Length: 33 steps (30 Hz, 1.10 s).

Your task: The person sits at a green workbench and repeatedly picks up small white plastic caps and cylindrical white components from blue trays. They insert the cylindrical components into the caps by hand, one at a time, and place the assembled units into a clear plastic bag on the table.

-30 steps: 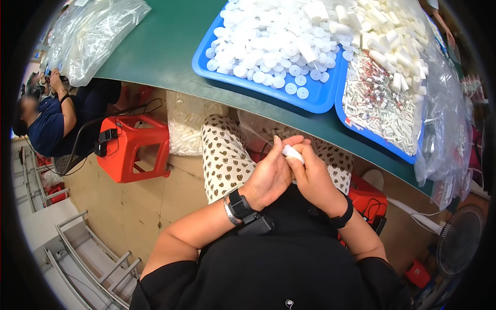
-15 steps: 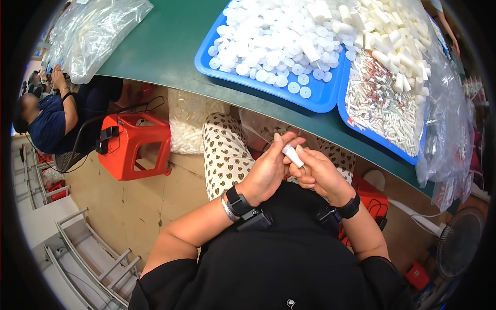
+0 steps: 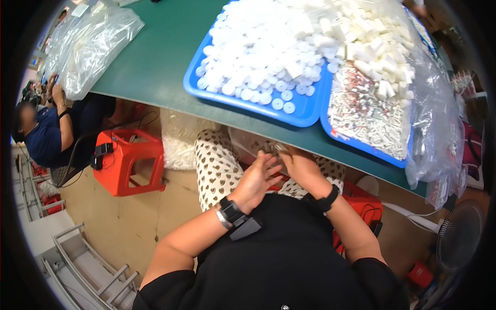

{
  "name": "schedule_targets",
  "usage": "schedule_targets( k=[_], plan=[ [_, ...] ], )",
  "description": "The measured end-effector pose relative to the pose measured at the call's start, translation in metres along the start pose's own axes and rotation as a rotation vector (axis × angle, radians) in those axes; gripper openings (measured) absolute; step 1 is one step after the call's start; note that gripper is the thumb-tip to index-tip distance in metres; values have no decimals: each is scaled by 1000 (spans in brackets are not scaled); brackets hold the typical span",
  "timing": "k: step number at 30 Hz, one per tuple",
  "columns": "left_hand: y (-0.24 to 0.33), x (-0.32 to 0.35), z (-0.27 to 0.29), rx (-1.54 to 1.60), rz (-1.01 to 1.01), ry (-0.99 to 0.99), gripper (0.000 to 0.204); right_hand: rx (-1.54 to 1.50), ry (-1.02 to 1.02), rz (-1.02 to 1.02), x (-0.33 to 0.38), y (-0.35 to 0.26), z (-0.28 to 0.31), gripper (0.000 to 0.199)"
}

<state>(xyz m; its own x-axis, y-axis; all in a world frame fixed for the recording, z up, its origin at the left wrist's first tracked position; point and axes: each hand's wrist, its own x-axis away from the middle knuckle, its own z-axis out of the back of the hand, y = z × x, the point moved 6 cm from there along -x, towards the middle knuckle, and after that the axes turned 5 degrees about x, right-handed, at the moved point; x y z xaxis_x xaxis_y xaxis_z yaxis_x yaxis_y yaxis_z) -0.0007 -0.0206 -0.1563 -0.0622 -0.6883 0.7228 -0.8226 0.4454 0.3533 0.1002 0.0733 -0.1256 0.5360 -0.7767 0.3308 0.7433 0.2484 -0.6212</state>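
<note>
Head camera shows your left hand with its fingers spread and slightly curled, palm turned inward, grasping nothing that can be seen. Your right hand reaches forward in front of your lap, beside the left but apart from it, its back toward the camera. A small pale item shows at your right fingertips; it is too blurred to name, and you cannot tell from this view whether those fingers grip it or only lie against it. It sits just short of the edge of the green table, near the clear plastic bag below.

On the table ahead of you, a blue tray is heaped with translucent white discs. To its right, a second blue tray holds small white pieces mixed with red bits, with cream cylinders piled at its far end. Crumpled clear plastic hangs along its right side. Over to your left, a red plastic stool stands on the floor near a seated co-worker.
</note>
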Motion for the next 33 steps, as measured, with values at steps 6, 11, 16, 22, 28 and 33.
schedule_targets(
  k=[6, 11, 16, 22, 28, 33],
  plan=[
    [65, 41, -11, -353, -198, -159, 24, 134, 141, 291, 34, -30, 45, 23],
    [142, 86, -78, -1016, -961, -147, 11, 332, 617, 475, 73, -68, 151, 6],
    [160, 75, -134, -1572, -1526, -124, 20, 635, 678, 389, 56, -52, 186, 12],
    [166, 41, -146, -1746, -1289, -43, 15, 640, 599, 375, 43, -38, 181, 7],
    [170, 29, -152, -1858, -1190, -13, 17, 608, 548, 372, 39, -31, 181, 7],
    [170, 26, -152, -1824, -1177, -39, 16, 516, 559, 377, 40, -27, 183, 9]
  ],
)
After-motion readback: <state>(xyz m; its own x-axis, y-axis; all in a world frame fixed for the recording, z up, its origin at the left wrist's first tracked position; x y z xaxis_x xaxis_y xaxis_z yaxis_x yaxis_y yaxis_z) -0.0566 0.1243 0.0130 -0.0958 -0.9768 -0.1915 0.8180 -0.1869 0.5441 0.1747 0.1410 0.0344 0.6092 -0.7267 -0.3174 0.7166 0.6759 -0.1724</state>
